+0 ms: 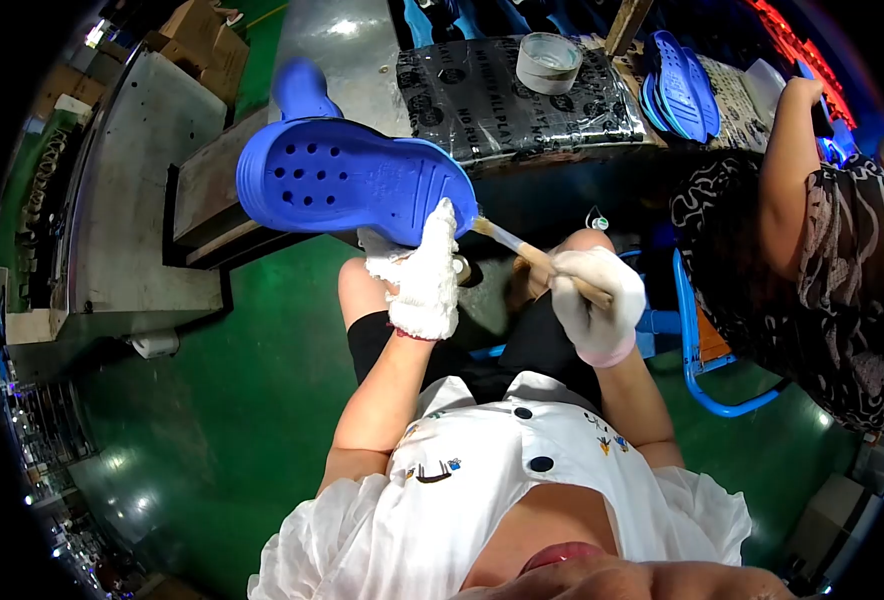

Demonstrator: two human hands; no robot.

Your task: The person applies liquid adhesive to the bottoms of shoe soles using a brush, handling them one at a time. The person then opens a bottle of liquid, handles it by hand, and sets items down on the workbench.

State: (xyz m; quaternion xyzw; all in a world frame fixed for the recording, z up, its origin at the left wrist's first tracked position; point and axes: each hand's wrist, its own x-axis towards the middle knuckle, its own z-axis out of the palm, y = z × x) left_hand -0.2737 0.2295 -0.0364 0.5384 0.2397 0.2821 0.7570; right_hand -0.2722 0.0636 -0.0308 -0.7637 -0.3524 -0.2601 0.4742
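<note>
My left hand (424, 285), in a white knitted glove, grips a blue shoe sole (362, 180) by its near edge, thumb on the top face and the other fingers mostly hidden beneath. The sole has a cluster of round holes at one end and grooves at the other. In my right hand (599, 300), also gloved in white, is a brush (519, 246) with a wooden handle. Its bristles touch the sole's rim at the grooved end. Just behind the sole, a second blue piece (302, 90) shows partly; its kind is unclear.
A round white tub (549, 64) stands on the bench covered in printed black plastic (462, 100). Several blue soles (682, 85) lie stacked farther right. A person in a patterned top (812, 280) sits close at right by a blue chair frame (697, 370). A metal cabinet (142, 190) stands at left.
</note>
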